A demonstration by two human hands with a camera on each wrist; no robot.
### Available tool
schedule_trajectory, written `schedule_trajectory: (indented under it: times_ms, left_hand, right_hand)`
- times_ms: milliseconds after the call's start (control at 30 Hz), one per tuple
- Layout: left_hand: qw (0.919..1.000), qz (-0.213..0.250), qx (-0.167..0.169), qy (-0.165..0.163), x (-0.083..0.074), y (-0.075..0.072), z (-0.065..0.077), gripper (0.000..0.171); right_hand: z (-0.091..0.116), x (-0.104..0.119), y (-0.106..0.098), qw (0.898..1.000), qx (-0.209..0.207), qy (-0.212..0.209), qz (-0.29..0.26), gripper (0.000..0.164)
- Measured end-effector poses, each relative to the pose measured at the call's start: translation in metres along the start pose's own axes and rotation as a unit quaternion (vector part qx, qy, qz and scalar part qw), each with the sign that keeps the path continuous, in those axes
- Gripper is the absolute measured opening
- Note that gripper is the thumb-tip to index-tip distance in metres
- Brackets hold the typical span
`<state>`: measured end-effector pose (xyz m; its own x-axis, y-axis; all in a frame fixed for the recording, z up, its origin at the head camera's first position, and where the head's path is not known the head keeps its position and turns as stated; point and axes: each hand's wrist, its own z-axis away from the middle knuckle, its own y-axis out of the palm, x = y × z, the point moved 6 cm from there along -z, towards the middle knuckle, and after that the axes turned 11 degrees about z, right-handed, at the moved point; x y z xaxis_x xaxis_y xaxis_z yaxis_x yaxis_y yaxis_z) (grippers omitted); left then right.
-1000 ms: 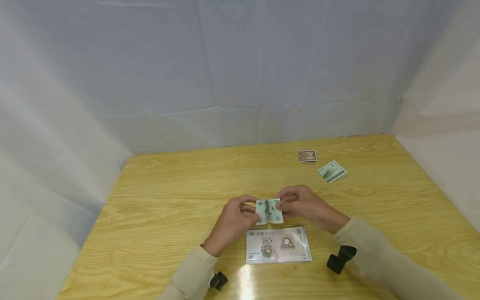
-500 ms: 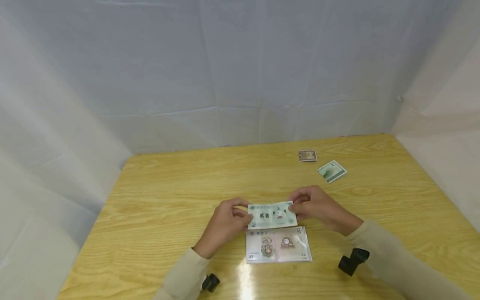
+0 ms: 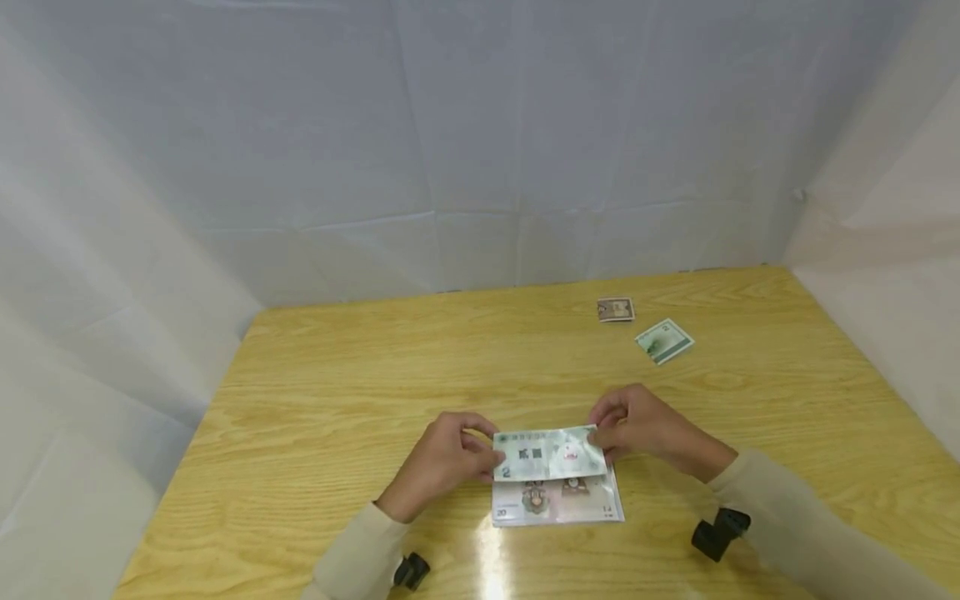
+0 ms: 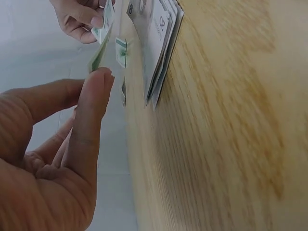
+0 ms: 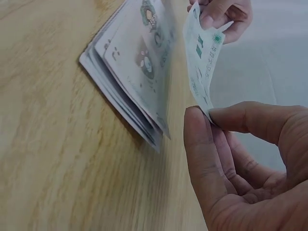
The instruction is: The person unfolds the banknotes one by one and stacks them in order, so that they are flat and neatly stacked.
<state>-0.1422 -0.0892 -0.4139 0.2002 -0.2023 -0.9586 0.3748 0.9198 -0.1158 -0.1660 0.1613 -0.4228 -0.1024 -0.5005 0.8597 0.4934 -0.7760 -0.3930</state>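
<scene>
On the surface [image 3: 337, 375] sits my note pile [image 3: 555, 505]; over its far half, fingers of left hand [image 3: 441, 460] and right hand [image 3: 647, 428] pinch the green note [image 3: 550, 455] by its ends. I judge this aligning; next calls for level lowering.

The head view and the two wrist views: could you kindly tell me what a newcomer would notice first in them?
Probably the green note marked 2, its ends pinched by the left hand and right hand, above a stack of larger notes. Next might come a small brown note and a small green note, farther back on the wooden table, toward the right.
</scene>
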Motion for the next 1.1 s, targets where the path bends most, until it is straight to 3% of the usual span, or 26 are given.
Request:
schedule_trajectory:
  times_ms: [167,333,567,900,1100]
  left_hand:
    - [0.9993,-0.024,0.019,-0.019,0.003,0.003,0.002,0.021]
    - [0.9975,-0.063,0.029,-0.016,0.005,0.007,0.003,0.017]
    - [0.9926,-0.118,0.028,-0.011,0.008,0.012,0.003,0.015]
    - [0.9807,-0.194,0.021,0.009,0.009,0.016,0.001,0.020]
    - [0.9776,-0.209,0.015,0.016,0.009,0.014,0.002,0.028]
  right_hand:
    - [0.003,-0.002,0.005,0.999,0.029,-0.025,0.020,0.015]
    - [0.005,-0.005,0.013,0.997,0.032,-0.026,0.061,0.012]
    - [0.003,-0.011,0.019,0.993,0.021,0.002,0.113,0.011]
    - [0.004,-0.008,0.020,0.984,0.017,-0.018,0.175,0.014]
    - [0.004,-0.006,0.017,0.975,0.001,-0.036,0.218,0.019]
